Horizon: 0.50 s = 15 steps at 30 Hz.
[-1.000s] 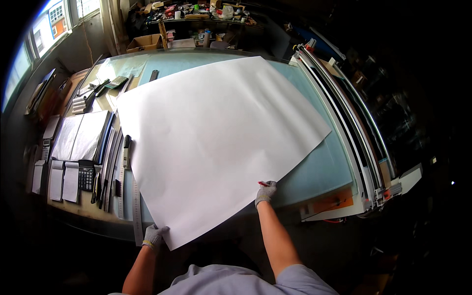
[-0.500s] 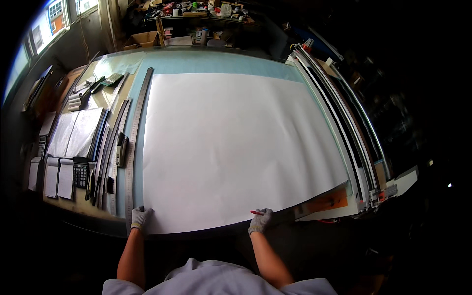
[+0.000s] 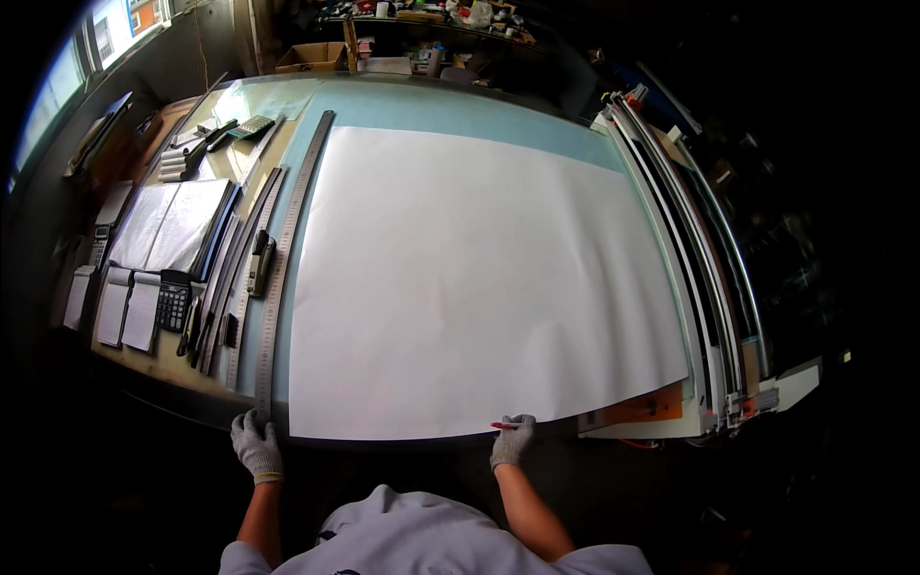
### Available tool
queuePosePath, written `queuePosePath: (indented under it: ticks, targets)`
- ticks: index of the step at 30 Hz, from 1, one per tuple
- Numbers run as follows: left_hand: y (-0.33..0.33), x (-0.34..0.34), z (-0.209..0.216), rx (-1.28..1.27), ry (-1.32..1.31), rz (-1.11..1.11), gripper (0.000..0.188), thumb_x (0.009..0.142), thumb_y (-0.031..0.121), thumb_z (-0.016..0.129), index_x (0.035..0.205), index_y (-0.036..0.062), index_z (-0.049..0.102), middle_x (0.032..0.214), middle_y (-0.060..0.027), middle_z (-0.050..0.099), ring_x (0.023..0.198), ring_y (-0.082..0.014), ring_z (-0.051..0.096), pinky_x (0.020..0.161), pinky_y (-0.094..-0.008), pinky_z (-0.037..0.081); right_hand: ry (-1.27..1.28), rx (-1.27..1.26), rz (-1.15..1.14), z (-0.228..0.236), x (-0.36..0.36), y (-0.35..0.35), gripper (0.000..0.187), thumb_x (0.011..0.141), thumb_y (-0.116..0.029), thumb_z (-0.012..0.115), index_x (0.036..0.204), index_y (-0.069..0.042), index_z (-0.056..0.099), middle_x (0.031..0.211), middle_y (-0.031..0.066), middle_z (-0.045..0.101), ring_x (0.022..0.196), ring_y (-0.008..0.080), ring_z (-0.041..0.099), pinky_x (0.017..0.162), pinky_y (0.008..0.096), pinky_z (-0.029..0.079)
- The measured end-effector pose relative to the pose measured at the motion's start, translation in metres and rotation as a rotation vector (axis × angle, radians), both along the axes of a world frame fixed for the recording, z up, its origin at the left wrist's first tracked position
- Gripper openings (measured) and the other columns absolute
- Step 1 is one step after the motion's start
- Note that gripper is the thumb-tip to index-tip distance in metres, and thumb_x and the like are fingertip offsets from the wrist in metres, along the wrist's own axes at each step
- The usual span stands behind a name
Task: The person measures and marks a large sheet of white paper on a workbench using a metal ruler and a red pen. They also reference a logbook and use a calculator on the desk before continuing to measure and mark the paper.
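A large white paper sheet (image 3: 470, 278) lies over most of the table, with soft ripples toward its right side. My right hand (image 3: 514, 441), in a grey knit glove, is at the sheet's near edge and holds a red pen (image 3: 502, 425), its fingers closed around it. At the table's near left edge is my left hand (image 3: 255, 448), also gloved, with its fingers apart and nothing in them. Its fingertips are by the near end of a long steel ruler (image 3: 287, 240), just left of the sheet's corner; whether they touch it I cannot tell.
Left of the ruler lie a stapler (image 3: 259, 264), more rulers, a black calculator (image 3: 174, 300), notepads (image 3: 144, 311) and an open folder (image 3: 172, 225). A long metal rail assembly (image 3: 676, 259) borders the table's right side. Under the sheet's near right corner shows an orange panel (image 3: 647, 405).
My left hand has come away from the sheet's near left corner to the ruler's near end, its fingers now spread. The right hand still holds the red pen. The whole view has shifted slightly.
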<state>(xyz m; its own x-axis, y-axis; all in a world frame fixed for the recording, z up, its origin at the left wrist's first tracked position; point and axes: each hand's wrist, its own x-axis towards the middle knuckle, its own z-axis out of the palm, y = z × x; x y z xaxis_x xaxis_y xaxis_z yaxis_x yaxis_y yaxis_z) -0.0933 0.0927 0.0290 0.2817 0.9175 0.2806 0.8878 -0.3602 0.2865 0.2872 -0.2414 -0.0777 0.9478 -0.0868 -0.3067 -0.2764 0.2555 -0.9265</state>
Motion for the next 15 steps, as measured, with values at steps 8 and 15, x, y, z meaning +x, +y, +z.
queuePosePath:
  ticks: [8, 15]
  targets:
    - [-0.012, -0.028, -0.005, -0.521, -0.156, 0.194, 0.083, 0.086, 0.022, 0.074, 0.158, 0.0198, 0.032, 0.117, -0.0235, 0.066, 0.106, -0.0407, 0.066, 0.091, -0.045, 0.054, -0.141, -0.667, 0.354, 0.064, -0.028, 0.014, 0.021, 0.088, -0.001, 0.07, 0.088, -0.007, 0.05, 0.069, 0.0048, 0.058, 0.057, 0.0183, 0.06, 0.051, 0.0339, 0.05]
    - [0.024, -0.023, -0.003, -0.739, -0.889, 0.1, 0.016, 0.089, 0.01, 0.069, 0.101, -0.0016, 0.067, 0.083, -0.0044, 0.068, 0.07, -0.013, 0.063, 0.067, -0.0278, 0.053, -0.646, -1.105, 0.836, 0.152, -0.042, 0.006, 0.023, 0.097, -0.031, 0.066, 0.098, -0.009, 0.071, 0.081, 0.0141, 0.072, 0.069, 0.0363, 0.07, 0.061, 0.0436, 0.057]
